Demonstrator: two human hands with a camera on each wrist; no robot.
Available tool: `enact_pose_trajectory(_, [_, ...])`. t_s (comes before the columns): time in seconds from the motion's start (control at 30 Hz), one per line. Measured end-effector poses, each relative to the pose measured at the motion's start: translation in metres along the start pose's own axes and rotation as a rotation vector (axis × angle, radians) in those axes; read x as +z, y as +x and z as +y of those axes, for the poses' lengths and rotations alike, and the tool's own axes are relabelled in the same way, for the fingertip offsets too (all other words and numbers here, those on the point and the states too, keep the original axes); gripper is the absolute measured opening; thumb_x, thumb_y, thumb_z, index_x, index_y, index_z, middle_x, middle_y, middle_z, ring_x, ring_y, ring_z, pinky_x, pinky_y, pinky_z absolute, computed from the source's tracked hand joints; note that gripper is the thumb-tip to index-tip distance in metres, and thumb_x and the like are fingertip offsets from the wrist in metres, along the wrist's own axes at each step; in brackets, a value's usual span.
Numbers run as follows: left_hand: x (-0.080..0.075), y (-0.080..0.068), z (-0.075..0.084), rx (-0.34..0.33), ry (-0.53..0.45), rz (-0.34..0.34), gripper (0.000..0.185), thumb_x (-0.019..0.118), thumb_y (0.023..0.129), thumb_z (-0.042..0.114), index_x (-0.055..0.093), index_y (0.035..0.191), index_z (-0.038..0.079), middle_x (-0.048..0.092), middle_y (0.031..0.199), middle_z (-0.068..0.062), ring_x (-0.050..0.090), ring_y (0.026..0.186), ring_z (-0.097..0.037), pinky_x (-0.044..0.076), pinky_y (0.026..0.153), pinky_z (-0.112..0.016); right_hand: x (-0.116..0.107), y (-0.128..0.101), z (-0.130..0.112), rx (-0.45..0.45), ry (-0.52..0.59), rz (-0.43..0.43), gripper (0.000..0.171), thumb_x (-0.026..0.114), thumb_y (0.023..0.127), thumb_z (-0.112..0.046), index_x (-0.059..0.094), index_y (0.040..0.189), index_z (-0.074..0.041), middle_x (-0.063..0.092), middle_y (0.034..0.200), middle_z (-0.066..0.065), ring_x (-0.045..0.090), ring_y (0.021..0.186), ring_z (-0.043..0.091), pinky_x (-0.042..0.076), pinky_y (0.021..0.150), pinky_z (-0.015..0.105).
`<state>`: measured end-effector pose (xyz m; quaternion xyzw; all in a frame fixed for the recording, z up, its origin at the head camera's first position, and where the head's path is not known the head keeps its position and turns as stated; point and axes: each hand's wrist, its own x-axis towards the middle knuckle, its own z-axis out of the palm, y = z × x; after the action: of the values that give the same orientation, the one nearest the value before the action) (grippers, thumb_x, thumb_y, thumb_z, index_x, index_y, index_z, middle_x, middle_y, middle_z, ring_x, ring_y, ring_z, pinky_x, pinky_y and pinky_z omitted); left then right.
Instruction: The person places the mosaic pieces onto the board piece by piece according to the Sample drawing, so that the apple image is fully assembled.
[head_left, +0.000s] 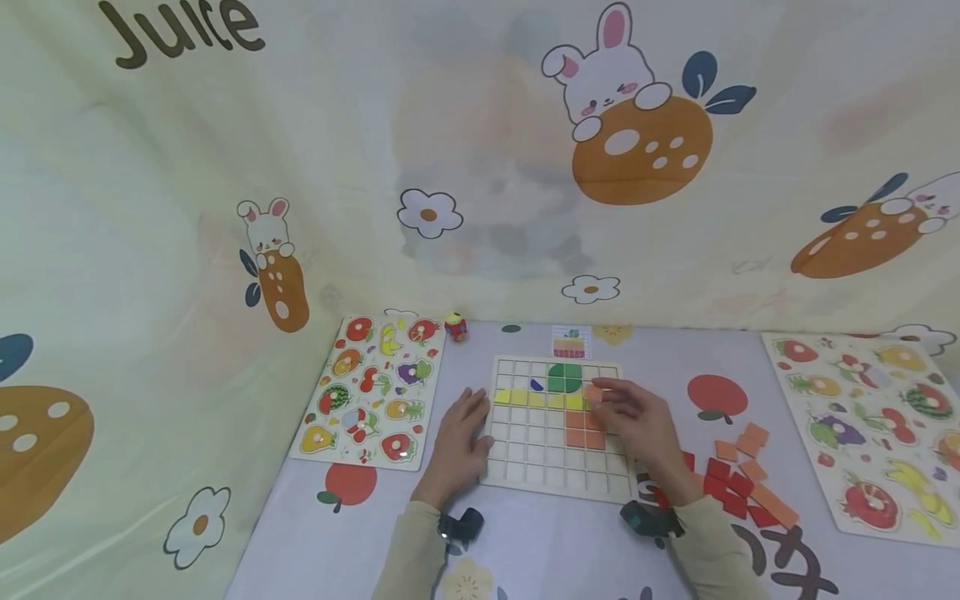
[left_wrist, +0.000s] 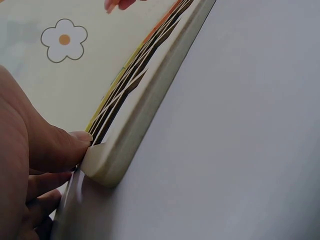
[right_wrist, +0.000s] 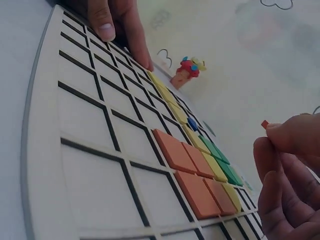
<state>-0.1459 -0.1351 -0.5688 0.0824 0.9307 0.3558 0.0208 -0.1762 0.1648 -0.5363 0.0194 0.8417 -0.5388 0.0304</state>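
Observation:
A pale grid board [head_left: 525,479] lies on the table. Orange tiles [right_wrist: 197,195], a row of yellow tiles [head_left: 536,399], green pieces [head_left: 564,378] and a small blue piece [head_left: 537,385] sit in its cells. My left hand [head_left: 459,442] rests at the board's left edge, its thumb [left_wrist: 65,150] touching the frame. Over the board's right side, my right hand [head_left: 645,421] pinches a small orange tile [right_wrist: 265,124] between thumb and fingertip. In the right wrist view that tile is raised above the board.
Loose red tiles [head_left: 717,468] and orange tiles [head_left: 752,436] lie right of the board. A picture card [head_left: 572,342] and a small figurine [head_left: 455,327] stand behind it. Fruit puzzle boards lie at left [head_left: 365,392] and right [head_left: 870,433]. A printed curtain [head_left: 495,167] hangs at the back.

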Motion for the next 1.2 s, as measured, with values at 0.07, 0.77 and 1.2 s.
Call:
enact_pose_trajectory(0.07, [0.0,0.0,0.0,0.005,-0.01,0.004,0.061,0.062,0.101,0.015,0.046,0.16,0.008,0.033,0.174,0.0,0.019,0.166,-0.026,0.018,0.136,-0.053,0.004,0.001,-0.002,-0.024,-0.021,-0.023,0.044,0.075,0.1,-0.031,0.067,0.141,-0.019,0.072,0.123,0.013,0.072,0.106,0.027,0.057,0.083,0.012])
enact_pose_trajectory(0.77, [0.0,-0.001,0.001,0.013,-0.002,0.023,0.061,0.063,0.101,0.013,0.047,0.159,0.005,0.035,0.173,-0.002,0.021,0.165,-0.028,0.02,0.135,-0.055,0.034,0.003,-0.011,-0.138,-0.408,-0.128,0.042,0.089,0.087,-0.03,0.08,0.125,-0.014,0.062,0.087,0.0,0.054,0.082,0.02,0.046,0.06,0.024])
enact_pose_trajectory(1.2, [0.0,-0.001,0.0,0.02,0.008,0.025,0.061,0.064,0.1,0.013,0.048,0.158,0.006,0.037,0.173,-0.002,0.021,0.165,-0.027,0.02,0.135,-0.053,0.036,0.006,-0.01,-0.132,-0.415,-0.102,0.039,0.09,0.086,-0.03,0.08,0.12,-0.014,0.064,0.09,0.001,0.055,0.082,0.02,0.048,0.06,0.023])
